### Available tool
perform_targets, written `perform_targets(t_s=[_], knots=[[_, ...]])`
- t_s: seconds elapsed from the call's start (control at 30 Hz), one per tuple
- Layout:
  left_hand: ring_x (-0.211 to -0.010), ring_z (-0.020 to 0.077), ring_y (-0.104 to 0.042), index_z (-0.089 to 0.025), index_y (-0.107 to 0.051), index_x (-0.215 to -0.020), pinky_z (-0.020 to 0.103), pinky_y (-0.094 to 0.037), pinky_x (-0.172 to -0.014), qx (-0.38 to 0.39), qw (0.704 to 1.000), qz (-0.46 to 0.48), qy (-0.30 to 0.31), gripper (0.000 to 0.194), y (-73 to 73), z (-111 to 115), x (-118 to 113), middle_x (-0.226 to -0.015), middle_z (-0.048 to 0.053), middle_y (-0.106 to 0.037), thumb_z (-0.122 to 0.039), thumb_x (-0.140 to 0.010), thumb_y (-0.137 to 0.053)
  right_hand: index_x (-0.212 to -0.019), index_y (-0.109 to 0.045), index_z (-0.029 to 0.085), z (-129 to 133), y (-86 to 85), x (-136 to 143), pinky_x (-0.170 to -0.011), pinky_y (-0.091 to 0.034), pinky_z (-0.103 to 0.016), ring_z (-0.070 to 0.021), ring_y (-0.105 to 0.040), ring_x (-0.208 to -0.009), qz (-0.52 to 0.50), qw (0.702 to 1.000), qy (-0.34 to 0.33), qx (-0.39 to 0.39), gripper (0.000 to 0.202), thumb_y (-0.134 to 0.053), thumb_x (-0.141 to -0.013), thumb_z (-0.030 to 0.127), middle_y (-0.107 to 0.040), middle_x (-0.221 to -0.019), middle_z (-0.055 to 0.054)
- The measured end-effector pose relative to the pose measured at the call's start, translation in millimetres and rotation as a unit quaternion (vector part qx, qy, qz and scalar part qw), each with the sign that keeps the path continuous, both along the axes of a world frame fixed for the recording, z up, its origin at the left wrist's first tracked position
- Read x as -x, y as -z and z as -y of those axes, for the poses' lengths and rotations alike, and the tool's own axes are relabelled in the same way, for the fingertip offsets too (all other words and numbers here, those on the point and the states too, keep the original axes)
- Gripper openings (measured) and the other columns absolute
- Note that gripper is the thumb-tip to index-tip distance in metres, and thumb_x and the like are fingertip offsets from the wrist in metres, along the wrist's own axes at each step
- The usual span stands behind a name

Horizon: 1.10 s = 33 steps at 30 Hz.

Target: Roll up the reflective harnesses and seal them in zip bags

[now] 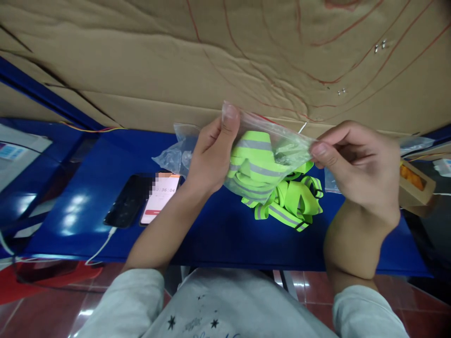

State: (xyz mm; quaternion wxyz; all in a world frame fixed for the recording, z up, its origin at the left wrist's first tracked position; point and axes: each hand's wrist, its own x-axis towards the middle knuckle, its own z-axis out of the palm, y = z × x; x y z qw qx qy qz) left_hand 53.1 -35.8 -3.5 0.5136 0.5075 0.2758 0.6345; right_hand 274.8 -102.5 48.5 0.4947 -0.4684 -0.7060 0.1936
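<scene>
Between my two hands hangs a clear zip bag (246, 190) with a red line along its top edge. A folded neon-yellow reflective strap (259, 145) with grey stripes is inside it. My left hand (214, 150) pinches the bag's upper left corner, thumb in front. At the upper right corner, the thumb and forefinger of my right hand (355, 164) are closed on the plastic. Below and behind the bag, a loose heap of similar reflective straps (296, 202) with black buckles lies on the blue table (218, 239).
Left of my left forearm lie a dark phone (125, 202) with a white cable and a phone with a lit timer screen (158, 202). Another clear bag (176, 155) is behind my left hand. A cardboard box (416, 183) stands at right. Brown cardboard (158, 65) rises behind the table.
</scene>
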Motion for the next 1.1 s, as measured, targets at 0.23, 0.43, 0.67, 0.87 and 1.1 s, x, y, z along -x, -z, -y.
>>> perform_targets(t_s=[0.23, 0.43, 0.67, 0.87, 1.1], knots=[[-0.062, 0.0147, -0.056, -0.023, -0.063, -0.075, 0.031, -0.040, -0.053, -0.029, 0.997, -0.058, -0.036, 0.049, 0.9, 3, 2, -0.066, -0.001, -0.059, -0.064, -0.102, -0.057, -0.096, -0.070, 0.019, -2, 8.0, 6, -0.065, -0.045, -0.020, -0.0059, -0.059, -0.072, 0.050, 0.998, -0.025, 0.005, 0.006, -0.072, -0.097, 0.025, -0.067, -0.083, 0.002], [-0.063, 0.0150, -0.059, -0.023, -0.069, -0.077, 0.030, -0.044, -0.052, -0.064, 0.994, -0.079, -0.046, 0.048, 2.9, 6, 0, -0.069, 0.001, -0.062, -0.065, -0.099, -0.061, -0.086, -0.066, 0.019, -6, 11.1, 13, -0.063, -0.041, -0.022, -0.0060, -0.054, -0.070, 0.016, 0.999, -0.017, -0.040, 0.009, -0.072, -0.091, 0.016, -0.065, -0.080, 0.004], [-0.060, 0.0144, -0.057, -0.024, -0.076, -0.077, 0.029, -0.043, -0.050, -0.063, 0.990, -0.129, -0.015, 0.052, -5.1, 16, -4, -0.065, 0.000, -0.061, -0.070, -0.096, -0.061, -0.084, -0.064, 0.017, -4, 11.5, 17, -0.065, -0.042, -0.020, -0.0048, -0.054, -0.071, 0.020, 1.000, -0.010, -0.018, 0.010, -0.069, -0.089, 0.011, -0.062, -0.079, 0.004], [-0.069, 0.0172, -0.062, -0.026, -0.080, -0.090, 0.031, -0.048, -0.057, -0.036, 0.993, -0.116, 0.007, 0.051, 3.7, 11, -4, -0.072, 0.002, -0.070, -0.073, -0.095, -0.060, -0.085, -0.064, 0.021, -7, 16.1, 12, -0.062, -0.043, -0.023, -0.0073, -0.052, -0.065, 0.025, 0.999, -0.030, 0.014, 0.008, -0.068, -0.090, 0.015, -0.059, -0.074, 0.004], [-0.071, 0.0173, -0.065, -0.024, -0.071, -0.075, 0.030, -0.053, -0.060, -0.025, 0.994, -0.105, 0.012, 0.050, 2.1, 15, -5, -0.070, 0.001, -0.069, -0.070, -0.093, -0.065, -0.090, -0.069, 0.020, -5, 12.5, 3, -0.068, -0.043, -0.024, -0.0074, -0.055, -0.070, 0.061, 0.997, -0.035, -0.022, 0.006, -0.074, -0.089, 0.016, -0.064, -0.079, 0.003]])
